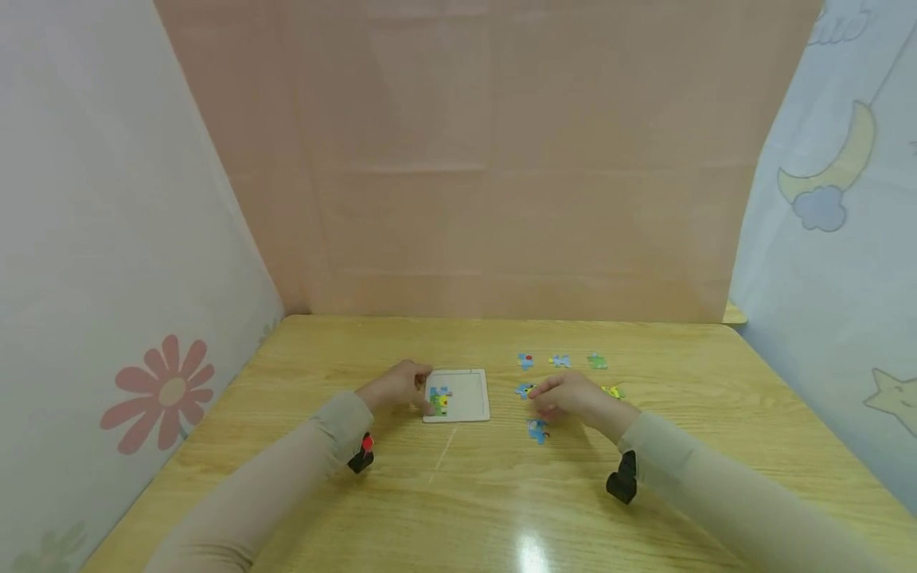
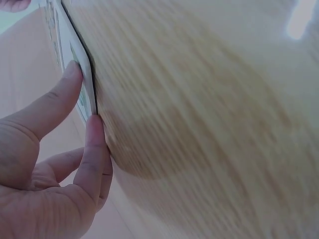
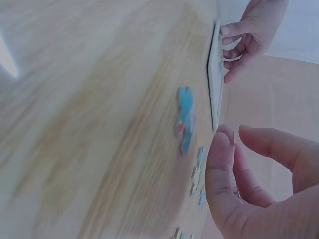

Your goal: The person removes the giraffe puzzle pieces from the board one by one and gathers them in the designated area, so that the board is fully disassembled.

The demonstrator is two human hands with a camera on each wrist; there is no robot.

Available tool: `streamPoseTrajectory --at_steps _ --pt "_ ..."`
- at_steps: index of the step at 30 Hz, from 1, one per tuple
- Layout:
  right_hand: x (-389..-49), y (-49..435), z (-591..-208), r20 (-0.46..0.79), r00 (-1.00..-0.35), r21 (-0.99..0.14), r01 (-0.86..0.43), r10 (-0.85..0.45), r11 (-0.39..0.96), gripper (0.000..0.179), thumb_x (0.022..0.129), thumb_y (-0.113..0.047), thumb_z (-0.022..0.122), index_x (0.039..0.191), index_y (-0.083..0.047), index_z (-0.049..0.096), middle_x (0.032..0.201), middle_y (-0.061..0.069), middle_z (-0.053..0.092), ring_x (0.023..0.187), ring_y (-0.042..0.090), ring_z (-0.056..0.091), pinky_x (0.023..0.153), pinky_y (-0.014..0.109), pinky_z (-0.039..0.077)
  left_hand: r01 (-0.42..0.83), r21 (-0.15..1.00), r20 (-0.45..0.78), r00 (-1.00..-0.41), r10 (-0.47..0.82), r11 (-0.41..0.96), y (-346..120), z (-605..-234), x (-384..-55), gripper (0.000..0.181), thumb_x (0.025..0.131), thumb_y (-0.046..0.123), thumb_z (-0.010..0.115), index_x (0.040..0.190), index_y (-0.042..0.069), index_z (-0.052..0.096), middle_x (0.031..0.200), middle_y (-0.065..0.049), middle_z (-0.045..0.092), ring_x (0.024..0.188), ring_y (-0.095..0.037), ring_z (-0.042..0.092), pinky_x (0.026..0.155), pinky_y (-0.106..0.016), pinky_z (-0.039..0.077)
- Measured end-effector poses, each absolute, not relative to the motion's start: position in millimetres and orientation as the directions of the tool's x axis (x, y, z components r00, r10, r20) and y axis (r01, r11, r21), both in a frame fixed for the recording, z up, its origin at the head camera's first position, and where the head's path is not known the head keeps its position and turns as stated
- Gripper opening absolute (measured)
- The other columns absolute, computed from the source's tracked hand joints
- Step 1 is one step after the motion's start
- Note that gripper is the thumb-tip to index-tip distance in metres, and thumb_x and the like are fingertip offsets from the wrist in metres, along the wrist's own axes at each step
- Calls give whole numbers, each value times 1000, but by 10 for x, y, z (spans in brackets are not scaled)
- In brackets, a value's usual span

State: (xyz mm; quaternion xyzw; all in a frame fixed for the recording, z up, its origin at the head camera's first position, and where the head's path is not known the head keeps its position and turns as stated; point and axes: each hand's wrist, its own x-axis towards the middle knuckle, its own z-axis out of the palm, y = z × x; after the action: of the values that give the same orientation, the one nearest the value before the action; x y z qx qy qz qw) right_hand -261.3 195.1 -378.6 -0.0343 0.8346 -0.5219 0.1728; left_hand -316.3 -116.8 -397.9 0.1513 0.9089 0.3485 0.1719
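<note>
My left hand holds the left edge of a white square puzzle tray, the thumb on top of the rim and fingertips against its side. Joined puzzle pieces in blue, green and yellow lie in the tray's lower left part. To the right of the tray, my right hand hovers low over the table beside a blue and yellow puzzle piece. In the right wrist view, a small gap shows between thumb and forefinger, with nothing in it. Nearer me lies a blue puzzle piece with a red spot.
Behind the right hand, a row holds a blue piece with a red dot, a light blue piece and a green piece. A yellow piece lies past the knuckles. Everything rests on a wooden table with panels around it.
</note>
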Motion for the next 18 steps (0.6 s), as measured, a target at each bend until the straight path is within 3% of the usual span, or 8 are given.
streamPoseTrajectory --at_steps 5,18 --pt "-2705 1782 -3768 -297 -927 -891 183 -229 415 25 88 -1 65 109 12 63 95 16 69 76 17 68 77 33 59 148 678 -209 -900 382 720 -1174 -4007 -3167 85 71 7 85 144 -2 42 101 -6 46 92 -19 42 74 -27 38" --pt "-2961 1374 -3677 -279 -935 -888 164 -220 430 32 90 -2 64 119 11 59 108 23 68 89 28 69 91 42 56 137 671 -209 -908 364 728 -1141 -4005 -3170 83 72 6 84 144 -1 42 107 -8 49 95 -20 44 82 -29 42"
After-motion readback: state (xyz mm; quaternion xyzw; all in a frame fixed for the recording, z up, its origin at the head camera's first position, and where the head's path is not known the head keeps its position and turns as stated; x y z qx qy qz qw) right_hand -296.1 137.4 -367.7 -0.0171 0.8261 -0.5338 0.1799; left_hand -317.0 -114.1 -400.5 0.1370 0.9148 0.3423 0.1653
